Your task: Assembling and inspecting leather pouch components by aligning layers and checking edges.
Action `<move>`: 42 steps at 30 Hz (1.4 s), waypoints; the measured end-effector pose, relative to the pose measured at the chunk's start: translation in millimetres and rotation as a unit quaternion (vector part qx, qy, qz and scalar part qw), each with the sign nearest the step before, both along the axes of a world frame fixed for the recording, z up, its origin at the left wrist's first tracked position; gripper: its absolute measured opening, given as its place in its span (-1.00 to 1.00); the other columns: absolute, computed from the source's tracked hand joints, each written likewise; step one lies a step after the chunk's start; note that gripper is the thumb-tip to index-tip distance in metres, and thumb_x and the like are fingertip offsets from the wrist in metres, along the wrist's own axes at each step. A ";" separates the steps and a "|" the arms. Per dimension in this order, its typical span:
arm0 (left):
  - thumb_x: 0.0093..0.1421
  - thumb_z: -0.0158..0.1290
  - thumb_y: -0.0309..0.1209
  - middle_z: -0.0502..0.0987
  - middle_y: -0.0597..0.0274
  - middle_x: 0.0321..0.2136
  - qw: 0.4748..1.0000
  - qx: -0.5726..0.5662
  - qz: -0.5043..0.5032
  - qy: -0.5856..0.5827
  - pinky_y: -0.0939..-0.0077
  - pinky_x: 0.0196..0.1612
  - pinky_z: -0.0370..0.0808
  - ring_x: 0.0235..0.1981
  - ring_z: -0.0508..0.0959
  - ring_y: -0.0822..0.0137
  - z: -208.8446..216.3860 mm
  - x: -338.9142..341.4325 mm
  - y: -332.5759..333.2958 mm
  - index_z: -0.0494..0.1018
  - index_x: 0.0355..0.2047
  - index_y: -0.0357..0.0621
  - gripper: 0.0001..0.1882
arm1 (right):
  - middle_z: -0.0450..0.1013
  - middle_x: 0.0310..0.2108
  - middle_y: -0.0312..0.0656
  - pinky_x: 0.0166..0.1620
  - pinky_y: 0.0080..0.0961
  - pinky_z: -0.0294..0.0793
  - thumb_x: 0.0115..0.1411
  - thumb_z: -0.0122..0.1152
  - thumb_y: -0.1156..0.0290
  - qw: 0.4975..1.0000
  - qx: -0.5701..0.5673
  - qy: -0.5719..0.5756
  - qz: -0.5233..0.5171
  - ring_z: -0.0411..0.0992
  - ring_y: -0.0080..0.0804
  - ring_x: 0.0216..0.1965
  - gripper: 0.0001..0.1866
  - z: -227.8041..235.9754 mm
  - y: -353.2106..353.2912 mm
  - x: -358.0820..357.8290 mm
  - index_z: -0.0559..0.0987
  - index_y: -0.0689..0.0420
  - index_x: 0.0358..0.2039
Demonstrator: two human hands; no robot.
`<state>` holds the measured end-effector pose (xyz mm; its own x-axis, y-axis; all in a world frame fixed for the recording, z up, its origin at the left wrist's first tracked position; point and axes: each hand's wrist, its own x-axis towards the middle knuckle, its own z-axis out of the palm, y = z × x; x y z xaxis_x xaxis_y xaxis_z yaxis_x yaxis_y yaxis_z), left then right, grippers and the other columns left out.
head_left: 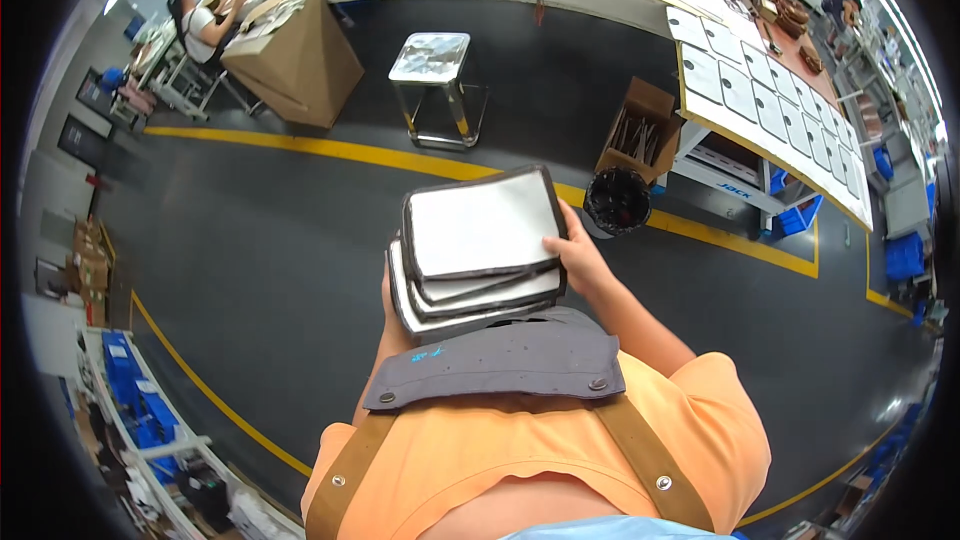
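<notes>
A stack of several flat white rectangular panels (483,225) with dark edging and rounded corners is held in front of my chest. On its right side, my right hand (577,248) grips the edge, thumb on the top panel and fingers out of sight below. My left hand (394,315) holds the stack's left side; most of its fingers are hidden behind the panels. The panels lie unevenly, the lower ones sticking out toward me and to the left. My grey apron bib (495,360) is just below the stack.
Ahead stands a metal stool (430,58), with a brown covered box (295,60) to its left. An open carton (638,130) and black-lined bin (616,202) stand ahead right, beside a table (690,110) bearing rows of white panels. Another person (203,25) sits far left. Yellow lines (400,158) mark the floor.
</notes>
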<state>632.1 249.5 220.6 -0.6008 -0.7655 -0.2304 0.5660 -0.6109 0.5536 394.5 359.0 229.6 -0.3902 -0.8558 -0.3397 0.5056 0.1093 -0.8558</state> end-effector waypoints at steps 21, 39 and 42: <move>0.23 -0.19 -0.39 0.41 0.16 -0.09 0.957 -0.017 -0.187 -0.222 0.44 -0.07 0.44 -0.10 0.46 0.32 10.5 -331.8 -452.4 0.19 0.10 -0.15 -0.59 | 0.38 -0.23 -0.07 -0.11 -0.48 0.33 0.01 0.07 0.51 0.969 0.108 0.212 -0.073 0.35 -0.40 -0.18 -0.63 -19.4 -353.4 -285.7 0.29 0.28 -0.14; 0.00 -0.06 -0.60 0.35 -0.02 -0.01 0.755 -0.464 0.023 -0.463 0.49 -0.02 0.32 -0.03 0.38 0.26 43.2 -574.4 -776.4 0.21 0.09 -0.18 -0.43 | 0.40 -0.15 0.11 -0.14 -0.42 0.41 0.14 0.10 0.20 0.968 0.031 0.195 0.157 0.44 -0.24 -0.19 -0.35 7.0 -645.3 -558.6 0.08 0.28 0.11; 0.07 -0.02 -0.44 0.38 -0.06 -0.12 0.537 -0.625 0.017 -0.567 0.31 -0.01 0.32 -0.07 0.39 0.06 14.3 -622.1 -807.0 0.30 0.00 -0.21 -0.56 | 0.45 -0.25 -0.03 -0.25 -0.50 0.45 0.16 0.08 0.26 0.949 0.111 0.218 0.198 0.47 -0.40 -0.32 -0.50 -27.5 -658.4 -601.9 0.24 0.23 0.04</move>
<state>10.0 -557.5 234.8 -0.5979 -0.7535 0.2735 -0.5676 0.6389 0.5193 -207.5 -299.3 202.1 -0.1971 -0.8913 -0.4083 -0.0108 0.4184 -0.9082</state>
